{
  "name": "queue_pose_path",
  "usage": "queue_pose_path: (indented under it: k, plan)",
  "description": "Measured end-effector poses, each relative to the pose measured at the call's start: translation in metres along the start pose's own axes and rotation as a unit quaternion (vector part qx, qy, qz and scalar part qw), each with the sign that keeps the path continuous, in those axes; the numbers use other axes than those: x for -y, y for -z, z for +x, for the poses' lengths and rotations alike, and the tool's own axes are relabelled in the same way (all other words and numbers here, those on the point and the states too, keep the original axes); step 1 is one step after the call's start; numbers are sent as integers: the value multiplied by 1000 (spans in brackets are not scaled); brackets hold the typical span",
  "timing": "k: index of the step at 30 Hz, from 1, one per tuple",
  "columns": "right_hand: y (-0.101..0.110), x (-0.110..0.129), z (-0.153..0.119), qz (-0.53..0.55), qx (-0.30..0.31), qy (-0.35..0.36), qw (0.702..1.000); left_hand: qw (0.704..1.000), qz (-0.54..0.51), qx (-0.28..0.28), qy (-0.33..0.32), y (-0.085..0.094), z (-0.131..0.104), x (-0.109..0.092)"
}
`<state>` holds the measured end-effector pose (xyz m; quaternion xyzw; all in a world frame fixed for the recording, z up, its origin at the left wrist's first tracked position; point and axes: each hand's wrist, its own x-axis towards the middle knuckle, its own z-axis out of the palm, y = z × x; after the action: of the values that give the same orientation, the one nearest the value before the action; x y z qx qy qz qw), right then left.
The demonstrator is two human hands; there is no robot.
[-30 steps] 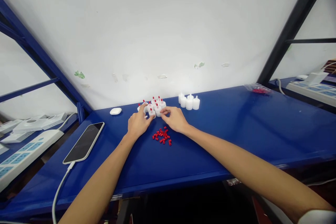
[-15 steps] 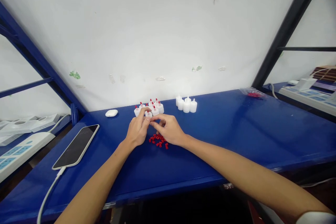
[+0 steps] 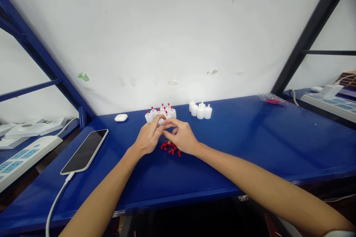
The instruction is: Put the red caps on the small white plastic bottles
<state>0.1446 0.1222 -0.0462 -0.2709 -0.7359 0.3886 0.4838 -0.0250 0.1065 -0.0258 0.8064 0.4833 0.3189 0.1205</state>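
Observation:
Around a small white plastic bottle (image 3: 161, 121), the thumb and curved fingers of my left hand (image 3: 147, 139) are closed. My right hand (image 3: 184, 137) meets it from the other side, its fingers pinched at the bottle's top. What the right fingertips hold is hidden. Just beyond my hands stands a group of similar white bottles (image 3: 148, 117) with red tips on their nozzles. Loose small red caps (image 3: 172, 151) lie in a pile below my right hand. Several white bottles without red tips (image 3: 200, 113) stand farther right, near the wall.
A phone (image 3: 85, 152) with a white charging cable (image 3: 57, 200) lies at the left of the blue table (image 3: 222, 170). A white earbud case (image 3: 121, 117) sits near the wall. A clear bag with red pieces (image 3: 272, 100) lies at the back right. Power strips flank the table.
My right fingertips have moved up over the top of the bottle in my left hand, covering its red tip. The whole view has shifted slightly.

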Motion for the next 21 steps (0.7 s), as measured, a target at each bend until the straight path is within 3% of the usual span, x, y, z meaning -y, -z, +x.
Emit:
queue_pose_path:
  k: [4,10,14,17,21]
  plan:
    - [0,-2,1,-72,-11,54,996,999,-31,-8,-1,0,1,5]
    - [2,1,2,-185,-31,129,974,989,-118,-81,36,-3,3,11]
    - [4,4,1,-188,41,120,974,978,-162,-111,72,-6,4,9]
    - [4,3,-1,-159,105,151,970,975,-185,-100,77,-10,4,9]
    - [2,0,0,-190,126,176,958,976,-193,-80,54,-15,6,11]
